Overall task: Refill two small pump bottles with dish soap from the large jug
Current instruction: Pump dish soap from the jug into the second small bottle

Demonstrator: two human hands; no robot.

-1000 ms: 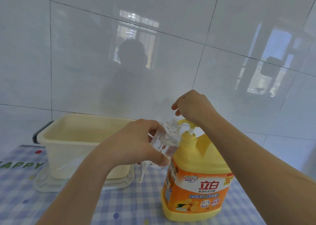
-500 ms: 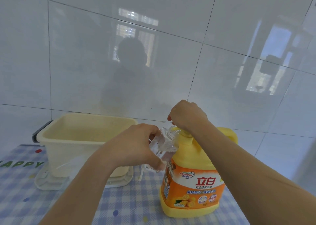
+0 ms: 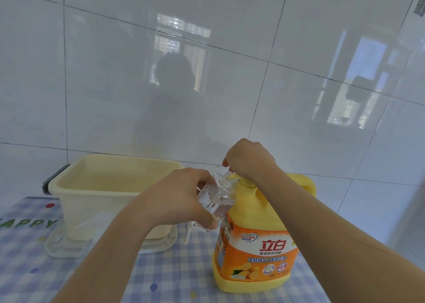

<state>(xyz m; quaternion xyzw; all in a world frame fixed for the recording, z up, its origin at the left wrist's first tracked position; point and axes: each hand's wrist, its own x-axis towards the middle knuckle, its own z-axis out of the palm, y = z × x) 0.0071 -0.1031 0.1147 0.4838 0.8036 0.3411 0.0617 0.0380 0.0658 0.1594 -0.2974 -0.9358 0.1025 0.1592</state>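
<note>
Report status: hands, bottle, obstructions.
Left hand grips clear bottle, tilted, mouth at spout. Right hand grips jug pump. No obstruction seen.

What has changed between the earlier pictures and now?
The right hand pushed the pump head down on the soap jug; its stem no longer shows. Unchanged: the left hand grips the tilted clear bottle under the pump; jug and cream tub stay put.

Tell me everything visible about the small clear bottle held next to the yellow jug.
The small clear plastic bottle has a squarish transparent body and a threaded neck with no cap. It is tilted, mouth up and rightward at the yellow spout of the large yellow-and-orange soap jug. The left hand grips its body, holding it off the blue checked tablecloth. Its fill level cannot be told.
</note>
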